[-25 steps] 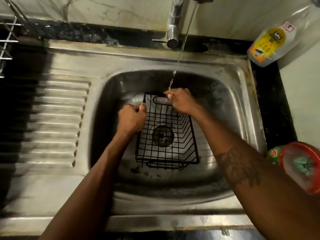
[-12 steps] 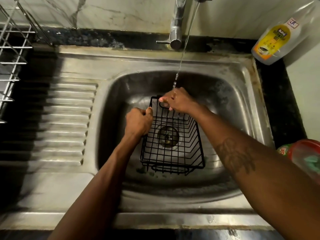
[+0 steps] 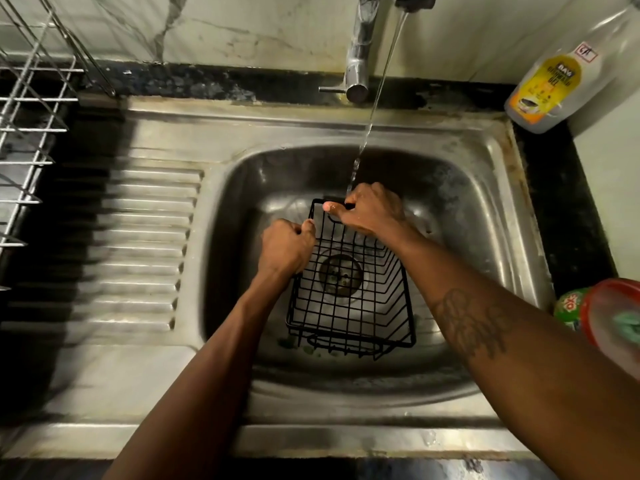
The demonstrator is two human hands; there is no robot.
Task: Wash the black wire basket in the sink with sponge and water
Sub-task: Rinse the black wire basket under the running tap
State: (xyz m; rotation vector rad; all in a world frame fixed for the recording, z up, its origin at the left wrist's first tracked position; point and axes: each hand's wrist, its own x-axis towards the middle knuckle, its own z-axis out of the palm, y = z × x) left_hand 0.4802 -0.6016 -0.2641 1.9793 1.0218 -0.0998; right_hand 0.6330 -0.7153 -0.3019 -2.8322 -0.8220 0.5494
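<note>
Rinse step: black wire basket (image 3: 349, 306) in the sink (image 3: 478, 244) bowl, my left hand (image 3: 287, 249) grip curled round its left rim, right hand (image 3: 372, 213) pinching the far rim under the water stream (image 3: 372, 116); next move, I judge, needs a sponge, none in view.

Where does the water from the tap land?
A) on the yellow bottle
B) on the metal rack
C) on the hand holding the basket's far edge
C: the water stream falls onto the right hand gripping the black wire basket at its far rim.
</note>
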